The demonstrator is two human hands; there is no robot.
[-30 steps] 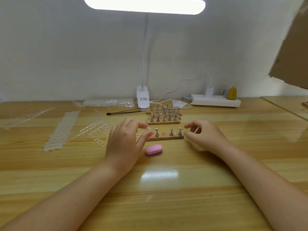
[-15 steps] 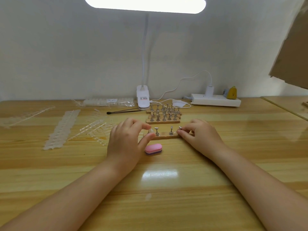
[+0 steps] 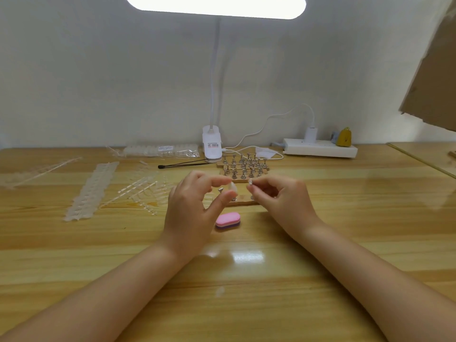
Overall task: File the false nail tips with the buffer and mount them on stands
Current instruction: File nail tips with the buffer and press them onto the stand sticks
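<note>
My left hand (image 3: 192, 213) pinches a clear false nail tip (image 3: 232, 186) between thumb and forefinger, just above the near wooden strip (image 3: 243, 201). My right hand (image 3: 283, 201) holds a small metal stand (image 3: 250, 183) by its stem, lifted off that strip, close to the nail tip. One stand (image 3: 220, 190) still shows on the strip behind my left thumb. The pink and purple buffer (image 3: 227, 220) lies on the table below the strip, between my hands. Two more wooden strips with several metal stands (image 3: 243, 167) sit behind.
Rows of clear nail tips (image 3: 91, 191) and empty plastic sprues (image 3: 143, 191) lie at the left. A bagged pack of tips (image 3: 161, 150), a black stick (image 3: 182, 164), a clip lamp base (image 3: 211, 145) and a white power strip (image 3: 320, 149) line the back. A cardboard sheet (image 3: 434, 77) hangs at upper right.
My right hand reached the near strip, took the rightmost stand and lifted it. My left hand raised the nail tip toward it.
</note>
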